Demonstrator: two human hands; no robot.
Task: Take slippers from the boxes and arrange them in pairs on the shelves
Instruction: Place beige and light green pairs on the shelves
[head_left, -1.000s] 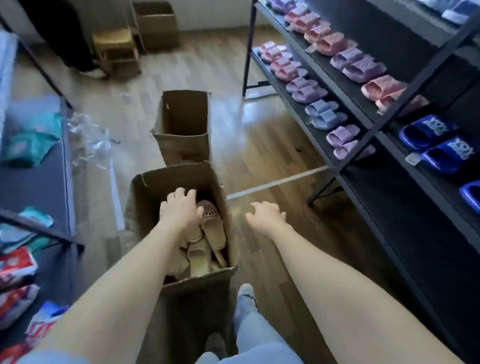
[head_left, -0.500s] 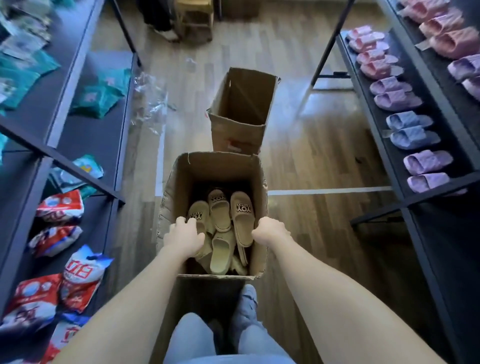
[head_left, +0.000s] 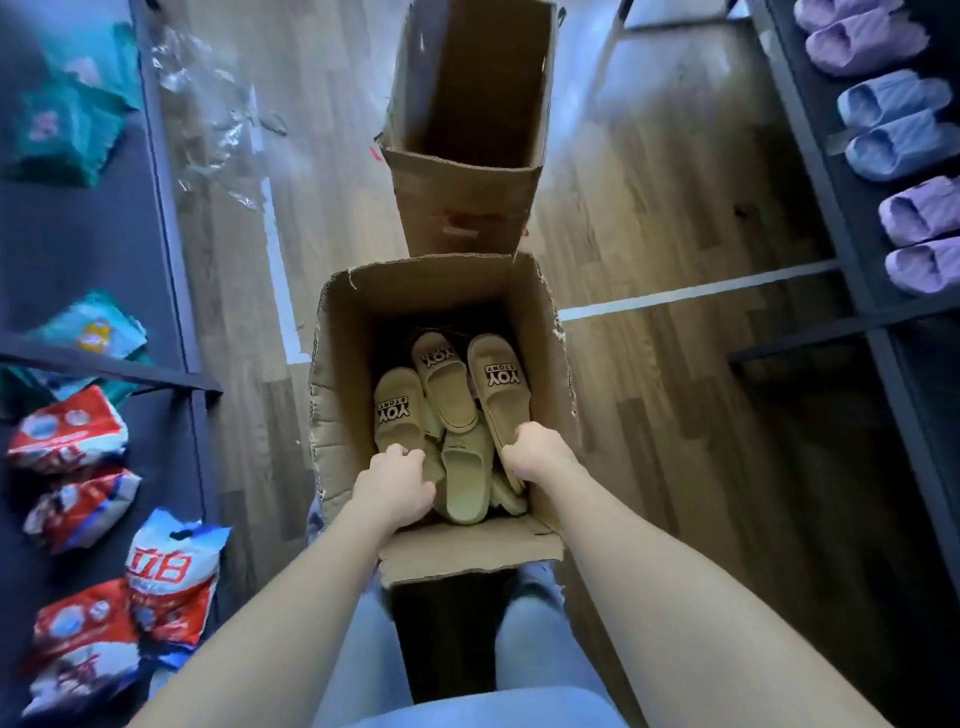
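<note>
An open cardboard box (head_left: 337, 364) stands on the floor right below me with several olive slippers inside. My left hand (head_left: 395, 480) grips the heel end of the leftmost slipper (head_left: 397, 410). My right hand (head_left: 537, 449) grips the heel of the rightmost slipper (head_left: 498, 384), which lies along the box's right wall. Two more olive slippers (head_left: 447, 384) lie between them. The black shelf (head_left: 857, 218) on the right carries pairs of purple slippers (head_left: 919, 234) and blue slippers (head_left: 893, 127).
A second open cardboard box (head_left: 462, 202) stands just beyond the first. On the left, a dark shelf unit (head_left: 166, 208) holds red and white bags (head_left: 67, 431) and green packs. Crumpled clear plastic (head_left: 208, 88) lies on the wooden floor. My legs are below the box.
My view dropped to look straight down into the box. Both hands went deeper inside, and each has taken hold of a slipper's heel.
</note>
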